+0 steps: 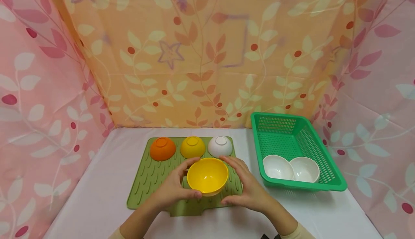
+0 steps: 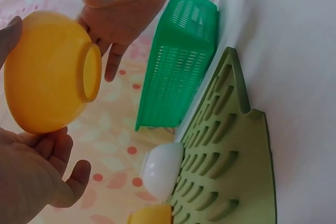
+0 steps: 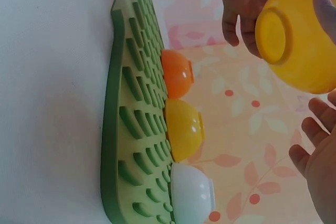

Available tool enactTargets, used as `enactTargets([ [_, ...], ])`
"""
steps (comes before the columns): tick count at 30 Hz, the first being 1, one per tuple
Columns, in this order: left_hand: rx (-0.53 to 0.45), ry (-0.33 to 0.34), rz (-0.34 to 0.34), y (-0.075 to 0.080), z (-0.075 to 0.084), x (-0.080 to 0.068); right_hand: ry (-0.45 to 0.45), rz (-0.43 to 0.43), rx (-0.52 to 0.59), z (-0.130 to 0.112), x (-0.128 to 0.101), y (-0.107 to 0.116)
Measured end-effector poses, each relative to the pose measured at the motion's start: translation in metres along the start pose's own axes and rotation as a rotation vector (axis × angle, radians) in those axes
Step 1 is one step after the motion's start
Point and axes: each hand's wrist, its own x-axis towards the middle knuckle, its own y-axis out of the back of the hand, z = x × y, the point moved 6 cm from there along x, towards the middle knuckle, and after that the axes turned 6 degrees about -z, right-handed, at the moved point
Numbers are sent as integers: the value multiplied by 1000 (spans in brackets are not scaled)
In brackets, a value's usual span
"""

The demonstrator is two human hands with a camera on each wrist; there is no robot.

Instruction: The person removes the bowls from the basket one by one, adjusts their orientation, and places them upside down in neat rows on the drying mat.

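Observation:
A yellow bowl is held up over the front of the green drying mat, its inside facing the head camera. My left hand grips it from the left, fingers at the rim and thumb low on its wall. On the other side my right hand spreads around the bowl. Its fingertips are at the far right rim, while its thumb stands off the wall. Along the mat's back edge sit an upside-down orange bowl, a second yellow bowl and a white bowl.
To the right stands a green perforated basket. Two white bowls lean at its near end, a left one and a right one. Patterned cloth walls in the white table at the back and both sides.

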Motion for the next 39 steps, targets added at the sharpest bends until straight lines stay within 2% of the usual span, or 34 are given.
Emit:
enactTargets([
  [3,47,-7,16,0,3,-1,-48,-19,34,4,-1,0],
  [6,136,-19,34,-1,8,-2,-105,-46,70,9,-2,-1],
  [9,224,-49,44,-4,12,-3,-145,-72,85,12,-2,-3],
  [13,280,-101,37,-7,14,-3,-175,-87,102,12,-2,-6],
  [20,301,-140,32,-10,12,-4,-212,-59,168,13,-3,-10],
  [24,288,-130,40,-12,12,-4,-209,-27,219,14,-3,-10],
  [27,251,-121,38,-14,12,-4,-212,0,292,16,-4,-10],
  [30,242,-145,37,-16,12,-3,-206,16,377,18,-5,-10],
  [31,266,-164,43,-16,13,-3,-204,18,410,19,-5,-10],
  [33,376,-247,68,-17,16,-2,-204,21,475,21,-5,-11],
  [35,536,-379,113,-18,21,-2,-218,20,536,24,-5,-12],
  [37,698,-542,182,-20,25,-3,-248,19,588,25,-6,-12],
  [39,814,-689,255,-21,28,-6,-280,17,632,26,-6,-14],
])
